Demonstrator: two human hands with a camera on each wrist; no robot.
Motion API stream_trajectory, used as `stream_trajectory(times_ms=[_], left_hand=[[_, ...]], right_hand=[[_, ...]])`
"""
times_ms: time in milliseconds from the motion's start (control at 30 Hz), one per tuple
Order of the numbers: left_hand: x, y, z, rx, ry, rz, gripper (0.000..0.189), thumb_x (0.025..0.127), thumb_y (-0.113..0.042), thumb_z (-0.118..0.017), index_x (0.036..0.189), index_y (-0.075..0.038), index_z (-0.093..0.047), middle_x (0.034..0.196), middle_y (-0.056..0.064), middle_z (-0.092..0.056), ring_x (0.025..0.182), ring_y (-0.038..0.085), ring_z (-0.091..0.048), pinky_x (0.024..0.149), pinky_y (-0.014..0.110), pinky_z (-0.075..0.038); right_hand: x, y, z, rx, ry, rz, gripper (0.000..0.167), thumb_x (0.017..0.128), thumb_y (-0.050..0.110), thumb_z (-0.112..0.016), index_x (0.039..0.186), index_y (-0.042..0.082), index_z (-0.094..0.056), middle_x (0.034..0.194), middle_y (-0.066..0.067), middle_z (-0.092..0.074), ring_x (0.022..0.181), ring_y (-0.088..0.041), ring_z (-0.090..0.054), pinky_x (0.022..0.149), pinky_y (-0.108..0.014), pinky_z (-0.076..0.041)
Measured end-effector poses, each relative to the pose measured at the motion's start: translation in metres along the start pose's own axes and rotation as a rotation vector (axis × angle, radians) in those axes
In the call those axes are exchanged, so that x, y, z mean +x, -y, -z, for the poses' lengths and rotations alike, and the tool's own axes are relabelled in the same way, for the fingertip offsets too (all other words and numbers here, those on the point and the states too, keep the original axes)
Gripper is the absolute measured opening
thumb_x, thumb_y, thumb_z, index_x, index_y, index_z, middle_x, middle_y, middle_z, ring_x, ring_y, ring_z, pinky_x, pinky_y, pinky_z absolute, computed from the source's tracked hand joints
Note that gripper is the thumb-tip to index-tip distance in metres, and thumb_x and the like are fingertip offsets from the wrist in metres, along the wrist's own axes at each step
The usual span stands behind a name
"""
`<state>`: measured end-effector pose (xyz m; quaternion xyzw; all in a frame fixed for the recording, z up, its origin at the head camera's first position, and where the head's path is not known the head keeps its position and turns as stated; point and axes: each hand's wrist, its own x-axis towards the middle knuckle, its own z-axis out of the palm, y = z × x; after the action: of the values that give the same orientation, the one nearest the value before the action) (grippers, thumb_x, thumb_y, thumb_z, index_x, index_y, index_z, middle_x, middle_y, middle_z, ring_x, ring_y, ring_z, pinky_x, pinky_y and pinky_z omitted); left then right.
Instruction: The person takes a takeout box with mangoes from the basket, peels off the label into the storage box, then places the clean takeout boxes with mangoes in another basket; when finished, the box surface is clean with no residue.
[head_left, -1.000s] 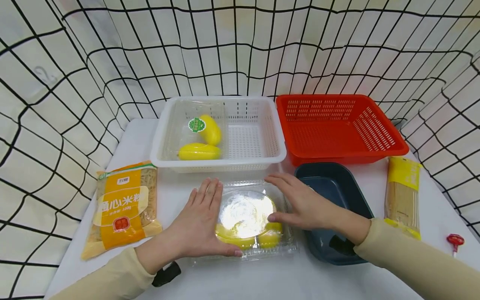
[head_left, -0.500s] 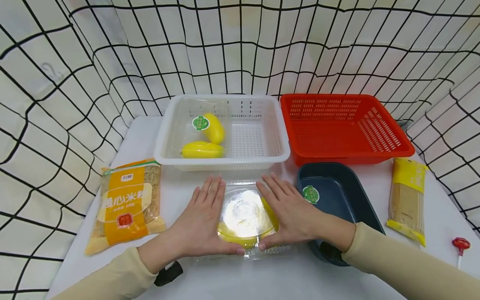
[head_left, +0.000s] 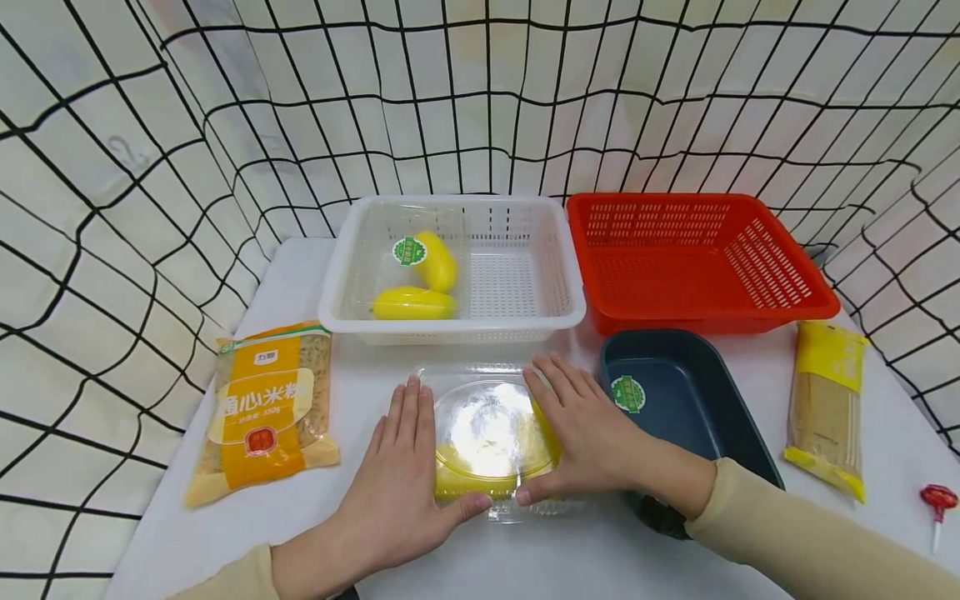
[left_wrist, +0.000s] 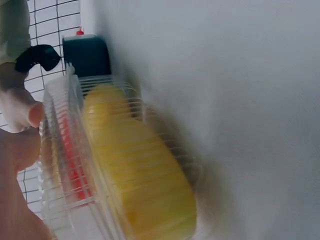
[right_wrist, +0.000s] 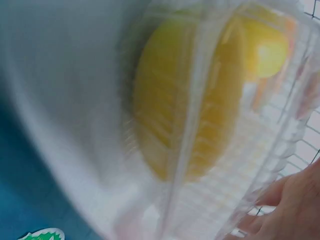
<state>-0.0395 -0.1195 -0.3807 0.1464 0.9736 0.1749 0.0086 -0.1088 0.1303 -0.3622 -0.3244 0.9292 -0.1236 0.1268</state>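
Observation:
A clear plastic clamshell box point(head_left: 487, 425) with yellow fruit point(left_wrist: 145, 165) inside lies on the white table, its lid catching a bright glare. My left hand point(head_left: 397, 475) rests along the box's left edge, fingers straight and thumb toward the near edge. On the right side of the lid lies my right hand point(head_left: 592, 433), fingers straight and spread, thumb near the front edge. It hides the box's right part. Through the ribbed plastic in the right wrist view, a long yellow fruit point(right_wrist: 165, 100) shows, blurred.
Behind stand a white basket point(head_left: 517, 321), holding another clear box of yellow fruit point(head_left: 412, 303), and a red basket point(head_left: 675, 317). A dark blue tray point(head_left: 690, 400) with a green sticker point(head_left: 627, 394) is at right. Bagged pasta point(head_left: 270, 408), noodles point(head_left: 825, 408) and a lollipop point(head_left: 939, 497) flank them.
My right hand has come down and left onto the lid, uncovering the green sticker in the tray. My left hand has slid slightly left and nearer. The head view has shifted a little.

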Motion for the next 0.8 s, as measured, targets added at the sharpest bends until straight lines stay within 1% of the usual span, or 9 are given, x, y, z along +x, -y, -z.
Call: stream_trajectory(times_ms=[67,167,267,400,500,567,667,733,800], left_hand=[[0.001,0.002,-0.002,-0.002,-0.014,-0.017,0.128,0.081,-0.075,-0.067,0.157,0.015,-0.016,0.167,0.032,-0.012,0.155,0.049,-0.017,0.118,0.064,-0.033],[0.005,0.008,-0.004,0.001,-0.013,-0.07,0.127,0.082,-0.073,-0.067,0.156,0.016,-0.016,0.167,0.033,-0.01,0.156,0.048,-0.016,0.122,0.06,-0.029],[0.011,0.017,-0.003,-0.009,0.023,-0.13,0.126,0.083,-0.073,-0.067,0.156,0.016,-0.015,0.168,0.033,-0.008,0.157,0.047,-0.012,0.125,0.057,-0.026],[0.021,0.029,0.003,-0.045,0.095,-0.189,0.128,0.083,-0.075,-0.066,0.159,0.011,-0.01,0.17,0.027,0.0,0.159,0.042,-0.006,0.126,0.055,-0.023],[0.027,0.038,0.006,-0.065,0.13,-0.231,0.128,0.083,-0.077,-0.064,0.16,0.008,-0.007,0.171,0.024,0.003,0.16,0.039,-0.004,0.126,0.054,-0.022],[0.031,0.042,0.008,-0.07,0.146,-0.254,0.129,0.082,-0.078,-0.064,0.161,0.007,-0.007,0.172,0.021,0.003,0.16,0.038,-0.004,0.126,0.053,-0.023],[0.037,0.047,0.009,-0.078,0.164,-0.286,0.13,0.081,-0.078,-0.065,0.162,0.005,-0.007,0.173,0.019,0.003,0.161,0.036,-0.005,0.126,0.052,-0.023],[0.04,0.05,0.011,-0.099,0.179,-0.295,0.13,0.08,-0.076,-0.069,0.162,0.004,-0.007,0.173,0.017,0.002,0.161,0.034,-0.006,0.126,0.051,-0.023],[0.042,0.052,0.012,-0.146,0.195,-0.282,0.132,0.078,-0.072,-0.074,0.163,0.003,-0.006,0.173,0.018,0.002,0.161,0.034,-0.007,0.127,0.051,-0.022]], right_hand=[[-0.001,0.004,-0.001,-0.005,0.0,-0.038,0.131,0.066,0.079,-0.075,0.161,0.003,-0.026,0.169,-0.019,-0.023,0.157,-0.042,-0.018,0.122,-0.066,-0.023],[-0.004,0.01,-0.001,-0.043,0.007,-0.084,0.132,0.065,0.083,-0.072,0.16,0.002,-0.029,0.167,-0.021,-0.028,0.154,-0.044,-0.024,0.12,-0.068,-0.027],[-0.004,0.013,0.002,-0.083,0.001,-0.11,0.13,0.066,0.084,-0.071,0.157,0.0,-0.034,0.161,-0.024,-0.036,0.147,-0.045,-0.035,0.117,-0.067,-0.034],[0.005,0.01,0.011,-0.064,-0.027,-0.127,0.118,0.07,0.077,-0.075,0.152,0.001,-0.04,0.148,-0.022,-0.047,0.134,-0.041,-0.047,0.108,-0.062,-0.046],[0.017,0.0,0.017,0.031,-0.01,-0.101,0.106,0.077,0.068,-0.076,0.152,0.003,-0.039,0.147,-0.023,-0.047,0.13,-0.041,-0.05,0.104,-0.061,-0.05],[0.026,-0.008,0.019,0.129,0.04,-0.077,0.101,0.082,0.06,-0.076,0.154,0.001,-0.036,0.15,-0.025,-0.045,0.131,-0.042,-0.05,0.106,-0.061,-0.049],[0.036,-0.019,0.02,0.278,0.136,-0.06,0.098,0.089,0.053,-0.072,0.158,0.0,-0.028,0.155,-0.026,-0.042,0.136,-0.043,-0.048,0.111,-0.061,-0.044],[0.039,-0.023,0.019,0.348,0.193,-0.067,0.098,0.092,0.053,-0.069,0.16,-0.001,-0.024,0.158,-0.025,-0.039,0.141,-0.043,-0.046,0.115,-0.062,-0.04],[0.039,-0.024,0.017,0.379,0.225,-0.08,0.1,0.092,0.056,-0.067,0.161,0.0,-0.021,0.161,-0.024,-0.036,0.143,-0.042,-0.043,0.116,-0.062,-0.038]])
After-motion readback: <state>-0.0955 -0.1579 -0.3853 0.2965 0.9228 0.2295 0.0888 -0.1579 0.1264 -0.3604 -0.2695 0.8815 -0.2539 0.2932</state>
